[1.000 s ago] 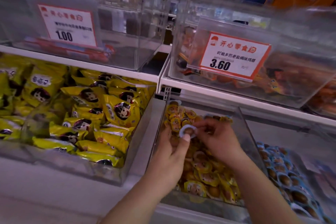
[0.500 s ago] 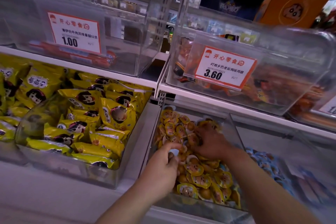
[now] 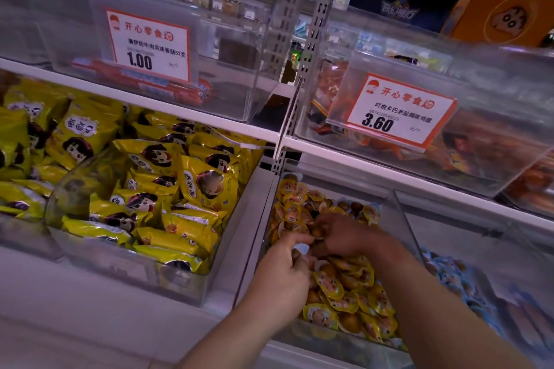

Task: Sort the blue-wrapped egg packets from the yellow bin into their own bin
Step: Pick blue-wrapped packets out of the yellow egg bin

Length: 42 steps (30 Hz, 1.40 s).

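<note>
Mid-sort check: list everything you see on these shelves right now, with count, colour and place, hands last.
yellow egg packets: many, yellow, in the clear middle bin on the lower shelf
blue egg packets: many, blue, in the clear bin to the right
blue-rimmed packet: one, pale blue and white, at the left hand's fingers
yellow snack bags: many, yellow with a cartoon face, lower left bins
1.00 price tag: one, white with orange border, upper left bin
red sausages: a few, red, upper left bin
3.60 price tag: one, white with orange border, upper right bin
orange packets: several, orange-brown, upper right bin
orange box: one, top right
left hand: in the middle bin, fingers curled on the packet
right hand: digging in the yellow packets; grip unclear
</note>
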Each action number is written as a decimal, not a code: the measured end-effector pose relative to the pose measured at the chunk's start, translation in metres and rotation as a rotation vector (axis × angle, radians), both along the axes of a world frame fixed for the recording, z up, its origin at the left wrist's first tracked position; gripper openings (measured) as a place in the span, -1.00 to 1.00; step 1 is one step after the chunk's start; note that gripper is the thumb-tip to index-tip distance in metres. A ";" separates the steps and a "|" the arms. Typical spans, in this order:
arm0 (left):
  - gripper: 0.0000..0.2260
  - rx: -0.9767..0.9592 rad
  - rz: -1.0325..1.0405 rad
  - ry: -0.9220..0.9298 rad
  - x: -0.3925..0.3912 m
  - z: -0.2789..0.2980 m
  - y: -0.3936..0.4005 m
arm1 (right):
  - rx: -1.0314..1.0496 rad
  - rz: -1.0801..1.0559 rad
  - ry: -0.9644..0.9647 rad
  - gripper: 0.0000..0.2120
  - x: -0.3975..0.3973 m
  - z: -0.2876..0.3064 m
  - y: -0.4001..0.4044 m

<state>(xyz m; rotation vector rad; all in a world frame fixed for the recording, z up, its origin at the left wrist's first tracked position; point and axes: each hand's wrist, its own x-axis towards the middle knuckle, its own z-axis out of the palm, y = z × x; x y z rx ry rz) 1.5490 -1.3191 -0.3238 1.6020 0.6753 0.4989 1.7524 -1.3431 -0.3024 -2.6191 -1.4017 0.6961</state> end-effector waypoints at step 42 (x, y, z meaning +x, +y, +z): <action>-0.54 0.720 -0.033 0.261 0.006 -0.010 -0.006 | 0.914 -0.514 1.016 -0.74 -0.069 0.005 -0.095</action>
